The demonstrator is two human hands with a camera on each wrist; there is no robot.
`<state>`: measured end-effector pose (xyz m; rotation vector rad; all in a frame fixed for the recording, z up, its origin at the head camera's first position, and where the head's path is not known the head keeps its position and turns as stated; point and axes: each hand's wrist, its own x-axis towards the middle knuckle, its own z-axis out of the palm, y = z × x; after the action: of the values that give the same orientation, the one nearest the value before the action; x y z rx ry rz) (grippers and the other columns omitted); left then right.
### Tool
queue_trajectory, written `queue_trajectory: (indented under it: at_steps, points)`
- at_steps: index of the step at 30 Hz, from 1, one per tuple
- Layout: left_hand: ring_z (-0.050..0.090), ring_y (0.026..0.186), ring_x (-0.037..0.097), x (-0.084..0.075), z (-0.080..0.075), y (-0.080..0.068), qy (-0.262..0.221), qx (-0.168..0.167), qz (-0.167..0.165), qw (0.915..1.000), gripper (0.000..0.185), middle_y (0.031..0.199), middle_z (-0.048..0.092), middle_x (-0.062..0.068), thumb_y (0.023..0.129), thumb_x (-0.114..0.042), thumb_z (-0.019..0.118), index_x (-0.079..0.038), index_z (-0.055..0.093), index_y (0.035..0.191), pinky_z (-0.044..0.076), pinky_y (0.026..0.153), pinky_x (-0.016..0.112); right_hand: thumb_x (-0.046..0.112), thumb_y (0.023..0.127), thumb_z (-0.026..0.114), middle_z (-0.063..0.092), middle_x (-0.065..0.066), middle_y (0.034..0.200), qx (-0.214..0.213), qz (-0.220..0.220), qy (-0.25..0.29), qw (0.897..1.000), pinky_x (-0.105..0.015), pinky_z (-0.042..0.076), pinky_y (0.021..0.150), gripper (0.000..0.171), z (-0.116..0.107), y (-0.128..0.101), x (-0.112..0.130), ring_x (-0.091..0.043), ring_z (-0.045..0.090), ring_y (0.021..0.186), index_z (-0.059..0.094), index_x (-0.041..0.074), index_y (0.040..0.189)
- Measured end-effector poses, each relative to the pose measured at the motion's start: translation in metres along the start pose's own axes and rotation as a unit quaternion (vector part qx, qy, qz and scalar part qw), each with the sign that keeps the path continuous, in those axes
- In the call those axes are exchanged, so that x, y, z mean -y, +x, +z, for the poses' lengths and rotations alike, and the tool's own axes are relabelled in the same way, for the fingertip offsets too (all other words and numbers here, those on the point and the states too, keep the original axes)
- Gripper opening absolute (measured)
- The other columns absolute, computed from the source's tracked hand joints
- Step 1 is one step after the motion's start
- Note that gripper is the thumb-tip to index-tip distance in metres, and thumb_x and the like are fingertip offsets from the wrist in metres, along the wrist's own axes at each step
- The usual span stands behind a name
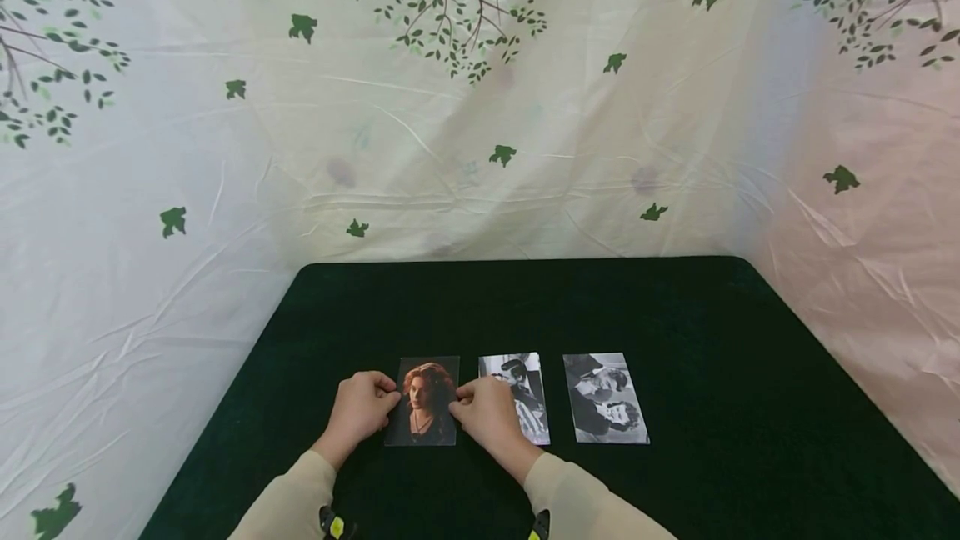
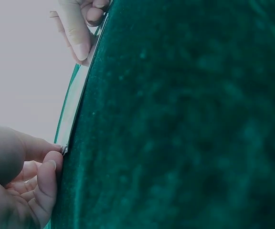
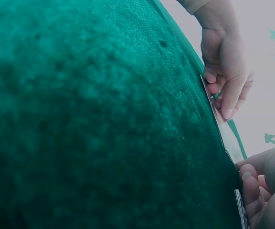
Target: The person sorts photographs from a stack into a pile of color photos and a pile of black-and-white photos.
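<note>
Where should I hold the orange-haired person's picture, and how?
Pinch the colour picture by its long left and right edges, one hand from each side. It's thin and flat, so the edges probably give fingers the best hold. The left hand and right hand pinch it there.

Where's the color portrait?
In the head view, the color portrait is left of the middle photo, its side edges pinched by left hand and right hand.

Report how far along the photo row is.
Seemingly done: the middle photo and far-right photo lie spaced apart on the green cloth. In hand: the colour portrait, pinched at its edges by the left hand and right hand. Remaining: probably releasing it, since both hands grip it.
</note>
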<state>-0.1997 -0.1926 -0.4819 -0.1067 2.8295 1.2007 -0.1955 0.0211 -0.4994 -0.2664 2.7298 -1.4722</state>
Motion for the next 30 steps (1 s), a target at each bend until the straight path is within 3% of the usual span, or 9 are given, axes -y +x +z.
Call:
queue_trajectory:
  at_steps: [30]
  points:
    - [0.057,0.054,0.015,0.0007,-0.0003,0.0001,-0.007,0.003,0.006,0.9999,0.017,0.07,0.059,0.003,0.091,-0.013,0.065,-0.003,0.064,0.105,0.047,0.051,0.03,0.012,0.085,0.073,0.062,0.006,0.066,0.013,0.006,0.019,1.0,-0.024,0.048,0.048,0.021,-0.003,-0.001,-0.0009,-0.007,0.059,0.052,0.069,0.002,0.103]
